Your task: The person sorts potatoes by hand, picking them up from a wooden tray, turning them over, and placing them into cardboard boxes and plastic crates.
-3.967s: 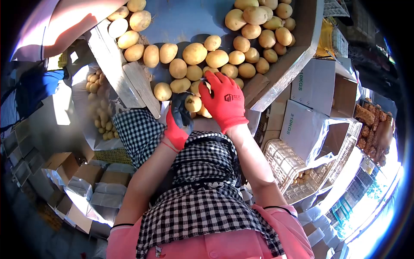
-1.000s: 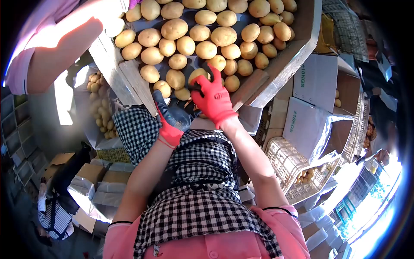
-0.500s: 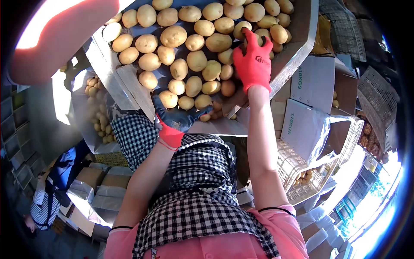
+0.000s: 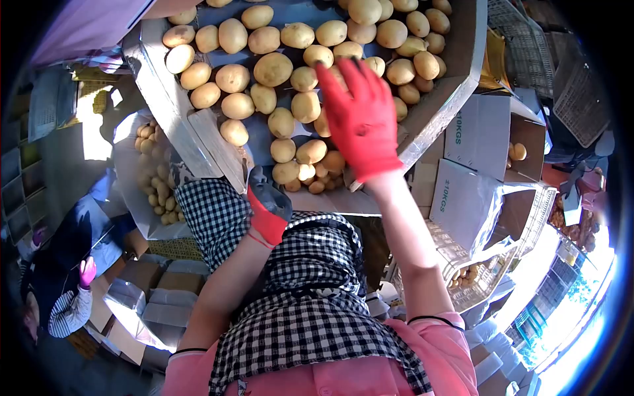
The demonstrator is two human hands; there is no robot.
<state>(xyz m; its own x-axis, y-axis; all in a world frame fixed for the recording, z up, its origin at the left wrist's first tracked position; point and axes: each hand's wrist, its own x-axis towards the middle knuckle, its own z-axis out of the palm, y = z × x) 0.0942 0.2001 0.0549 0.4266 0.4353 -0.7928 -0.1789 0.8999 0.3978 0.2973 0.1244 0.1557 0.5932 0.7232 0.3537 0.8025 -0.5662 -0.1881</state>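
Round yellow-brown potatoes (image 4: 273, 69) lie spread over a tray with wooden sides (image 4: 439, 109). My right hand (image 4: 360, 115), in a red glove, is palm down over the potatoes near the tray's middle, its fingers stretched out and hiding some of them. At the tray's near edge is my left hand (image 4: 267, 201), in a red glove with a dark palm, thumb and fingers apart, with nothing in it. Just beyond it, several potatoes sit at the tray's narrow outlet, above a box (image 4: 356, 203) holding more.
A box of potatoes (image 4: 158, 191) stands at the left. White cartons (image 4: 462, 198) and a cream crate (image 4: 485, 284) are at the right. A person with a pink glove (image 4: 87, 272) is at the lower left. Wrapped boxes (image 4: 175, 290) stand near them.
My right hand has moved left across the potatoes from the tray's right side. My left hand has drawn back from the potatoes and turned. Several potatoes near the outlet have shifted or gone down.
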